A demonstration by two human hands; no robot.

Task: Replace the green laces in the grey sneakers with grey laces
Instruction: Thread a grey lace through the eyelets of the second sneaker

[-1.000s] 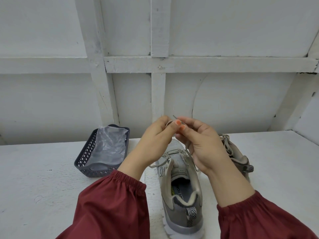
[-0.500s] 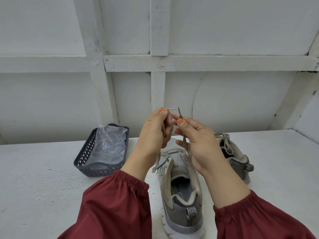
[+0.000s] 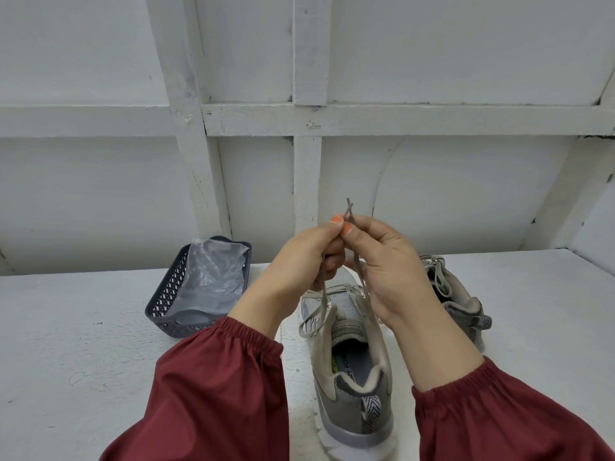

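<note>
Across the white surface (image 3: 83, 327) before me, one grey sneaker (image 3: 352, 394) is standing heel toward me, its mate (image 3: 462, 301) lying behind my right wrist. Two lace strands (image 3: 323, 287) are rising from it. If I am pulling unevenly, I judge one end could slip back through an eyelet. My left hand (image 3: 299, 261) and right hand (image 3: 389, 261) are each pinching a strand, with the lace tips (image 3: 348, 207) crossing above my thumbs.

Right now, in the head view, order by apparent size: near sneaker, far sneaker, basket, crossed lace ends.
1. near sneaker, largest, but also closest to the camera.
2. basket.
3. far sneaker, partly hidden behind the right hand, so its place after the basket is unsure.
4. lace ends, smallest.
</note>
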